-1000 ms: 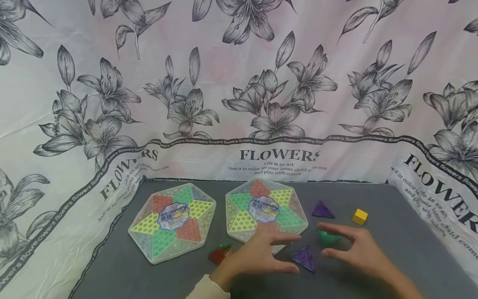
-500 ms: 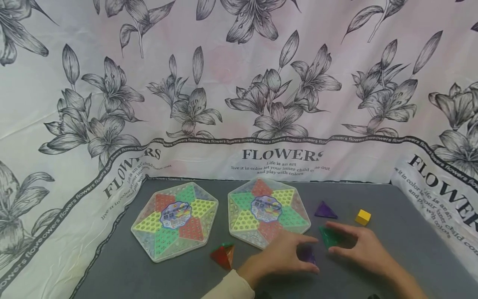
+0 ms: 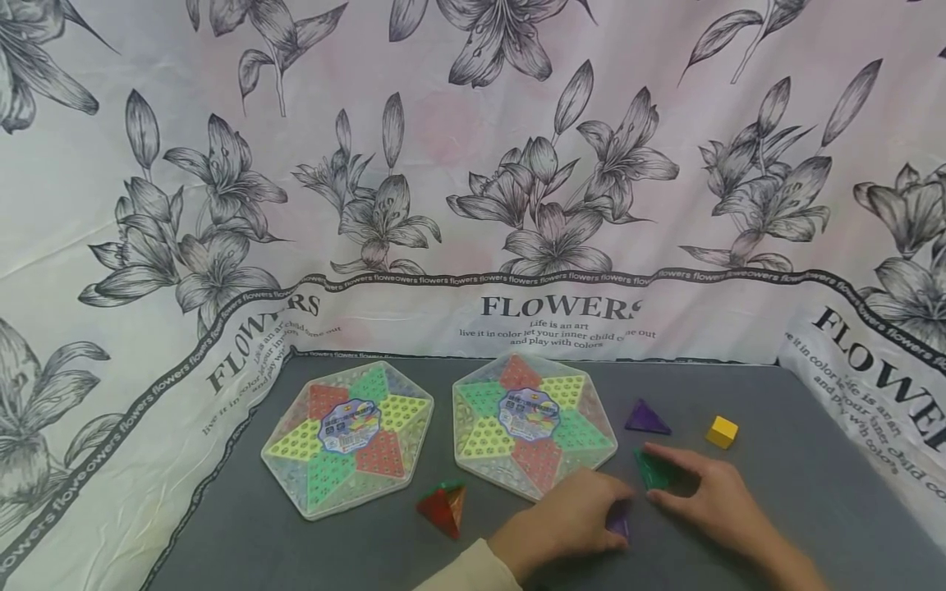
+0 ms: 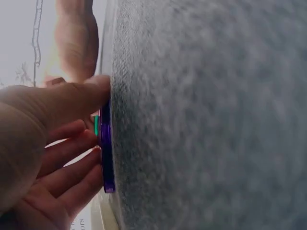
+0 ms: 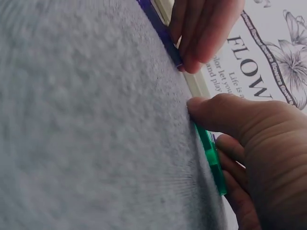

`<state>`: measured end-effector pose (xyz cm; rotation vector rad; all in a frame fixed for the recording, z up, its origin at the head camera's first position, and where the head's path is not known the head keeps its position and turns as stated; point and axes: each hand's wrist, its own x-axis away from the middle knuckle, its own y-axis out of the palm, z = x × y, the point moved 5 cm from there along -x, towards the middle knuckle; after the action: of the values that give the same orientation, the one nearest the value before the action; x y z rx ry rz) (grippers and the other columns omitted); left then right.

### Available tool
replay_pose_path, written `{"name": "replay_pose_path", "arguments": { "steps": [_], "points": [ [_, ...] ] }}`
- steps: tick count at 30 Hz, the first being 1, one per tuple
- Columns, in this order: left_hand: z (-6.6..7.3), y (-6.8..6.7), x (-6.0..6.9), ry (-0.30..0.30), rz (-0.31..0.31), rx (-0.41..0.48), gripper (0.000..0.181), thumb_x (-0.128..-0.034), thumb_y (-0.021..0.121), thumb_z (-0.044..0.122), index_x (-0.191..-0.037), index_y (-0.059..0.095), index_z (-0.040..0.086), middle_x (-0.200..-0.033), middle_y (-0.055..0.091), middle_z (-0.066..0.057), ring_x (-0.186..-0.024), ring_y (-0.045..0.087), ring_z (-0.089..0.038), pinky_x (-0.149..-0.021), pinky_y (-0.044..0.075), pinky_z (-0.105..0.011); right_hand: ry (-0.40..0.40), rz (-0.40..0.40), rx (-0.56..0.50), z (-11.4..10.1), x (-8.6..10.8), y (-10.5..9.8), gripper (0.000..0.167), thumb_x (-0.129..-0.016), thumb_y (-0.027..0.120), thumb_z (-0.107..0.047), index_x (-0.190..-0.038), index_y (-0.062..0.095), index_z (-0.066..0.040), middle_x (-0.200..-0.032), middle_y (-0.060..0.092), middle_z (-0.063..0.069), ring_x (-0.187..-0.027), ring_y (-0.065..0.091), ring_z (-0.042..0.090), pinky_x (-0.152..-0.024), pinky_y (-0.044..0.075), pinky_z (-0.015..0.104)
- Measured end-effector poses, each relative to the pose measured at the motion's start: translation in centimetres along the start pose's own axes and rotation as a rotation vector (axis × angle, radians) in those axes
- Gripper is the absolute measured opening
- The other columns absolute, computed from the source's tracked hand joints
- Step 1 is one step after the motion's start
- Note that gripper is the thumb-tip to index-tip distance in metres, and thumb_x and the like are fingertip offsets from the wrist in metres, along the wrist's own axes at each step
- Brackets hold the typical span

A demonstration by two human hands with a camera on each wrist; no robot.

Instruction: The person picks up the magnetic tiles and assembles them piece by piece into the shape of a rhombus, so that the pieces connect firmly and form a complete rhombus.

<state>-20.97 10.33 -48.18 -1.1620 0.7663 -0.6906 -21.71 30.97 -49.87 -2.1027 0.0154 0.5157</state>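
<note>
head view: both hands are down at the table [image 3: 355,558], the fingers of each only partly spread. the left hand [image 3: 557,521] holds a purple triangle [image 3: 619,522] by its edges, thumb on one side and fingers on the other. the right hand [image 3: 709,491] has a green triangle [image 3: 654,470] the same way, just beside the left. how firmly either squeezes, i cannot tell. the left wrist view shows the purple piece edge-on and low against the table; the green one also looks low in the right wrist view.

pieces this thin probably ask for fingertips kept close to the table and light, even pressure from opposite edges, lest one slip or tip. with the hands so near each other, it would be sensible to keep the knuckles from knocking the other piece, and the left hand off the hexagonal game board [image 3: 480,439] just beyond it.
</note>
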Motion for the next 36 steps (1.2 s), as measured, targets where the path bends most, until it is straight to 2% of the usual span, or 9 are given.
{"name": "replay_pose_path", "arguments": {
  "steps": [5,9,13,18,22,25,29,32,36],
  "points": [
    [0.4,-0.4,0.0,-0.01,-0.005,-0.013,0.037,-0.0852,0.095,0.04,-0.116,0.082,0.025,-0.087,0.069,0.022,-0.073,0.05,0.011,-0.07,0.042,-0.006,-0.001,0.022,-0.007,0.0,0.2,0.0,0.065,-0.075,0.102,-0.034,-0.134,0.079,-0.023,-0.122,0.083,0.004,-0.105,0.07,0.005,-0.081,0.053,0.02],
    [0.3,-1.0,0.9,0.004,0.025,0.0,0.038,-0.0861,0.094,0.039,-0.118,0.082,0.023,-0.091,0.073,0.021,-0.075,0.052,0.011,-0.072,0.043,-0.005,0.003,0.011,0.003,-0.3,0.2,-0.1,0.065,-0.075,0.102,-0.036,-0.134,0.079,-0.023,-0.122,0.083,0.003,-0.105,0.07,0.005,-0.082,0.055,0.023],
    [0.2,-1.9,3.1,0.043,0.027,0.021,0.041,-0.0878,0.094,0.039,-0.123,0.08,0.022,-0.105,0.078,0.019,-0.082,0.054,0.014,-0.076,0.043,-0.004,-0.015,-0.002,0.015,-1.9,0.7,-0.5,0.064,-0.074,0.102,-0.038,-0.133,0.08,-0.024,-0.122,0.083,0.001,-0.105,0.071,0.004,-0.082,0.059,0.026],
    [-0.1,-3.0,6.5,0.084,-0.003,0.161,0.045,-0.0914,0.092,0.03,-0.132,0.077,0.017,-0.117,0.078,0.013,-0.095,0.059,0.014,-0.084,0.044,-0.002,-0.033,-0.008,0.002,-4.2,2.2,-0.5,0.063,-0.074,0.102,-0.042,-0.131,0.081,-0.025,-0.12,0.083,-0.002,-0.103,0.073,0.002,-0.079,0.062,0.028],
    [-0.5,-3.3,8.5,0.072,-0.016,0.237,0.046,-0.0909,0.092,0.021,-0.133,0.076,0.014,-0.121,0.078,0.009,-0.104,0.063,0.011,-0.091,0.046,-0.004,-0.082,-0.002,-0.03,-5.7,3.5,0.5,0.065,-0.072,0.103,-0.041,-0.131,0.08,-0.025,-0.115,0.083,-0.003,-0.1,0.071,-0.002,-0.074,0.061,0.026],
    [-0.8,-2.8,9.0,0.039,-0.072,0.255,0.045,-0.09,0.092,0.019,-0.131,0.075,0.017,-0.117,0.077,0.012,-0.103,0.063,0.011,-0.09,0.048,-0.005,-0.13,-0.02,-0.07,-6.5,4.2,1.5,0.066,-0.071,0.104,-0.037,-0.131,0.08,-0.023,-0.113,0.082,-0.002,-0.098,0.069,-0.004,-0.072,0.058,0.022],
    [-0.8,-1.8,8.8,0.005,-0.173,0.232,0.039,-0.0924,0.089,0.018,-0.129,0.075,0.02,-0.107,0.074,0.016,-0.091,0.059,0.013,-0.078,0.046,-0.007,-0.103,-0.169,-0.136,-6.9,4.7,3.4,0.063,-0.08,0.098,-0.043,-0.136,0.077,-0.02,-0.12,0.08,0.0,-0.103,0.067,-0.005,-0.076,0.057,0.02],
    [-0.8,-1.7,8.8,0.006,-0.176,0.194,0.038,-0.0923,0.089,0.017,-0.128,0.075,0.02,-0.108,0.073,0.015,-0.091,0.058,0.012,-0.078,0.046,-0.007,-0.068,-0.277,-0.145,-6.6,5.0,4.5,0.065,-0.086,0.093,-0.048,-0.14,0.074,-0.019,-0.126,0.078,0.002,-0.108,0.065,-0.005,-0.08,0.057,0.021],
    [-1.2,-2.3,9.4,-0.042,-0.115,0.155,0.037,-0.0886,0.091,0.015,-0.122,0.076,0.018,-0.11,0.075,0.014,-0.099,0.062,0.009,-0.086,0.051,-0.01,-0.146,-0.255,-0.145,-6.2,5.1,4.5,0.067,-0.085,0.095,-0.045,-0.143,0.072,-0.02,-0.129,0.078,0.001,-0.112,0.067,-0.002,-0.084,0.059,0.024]
  ]
}}
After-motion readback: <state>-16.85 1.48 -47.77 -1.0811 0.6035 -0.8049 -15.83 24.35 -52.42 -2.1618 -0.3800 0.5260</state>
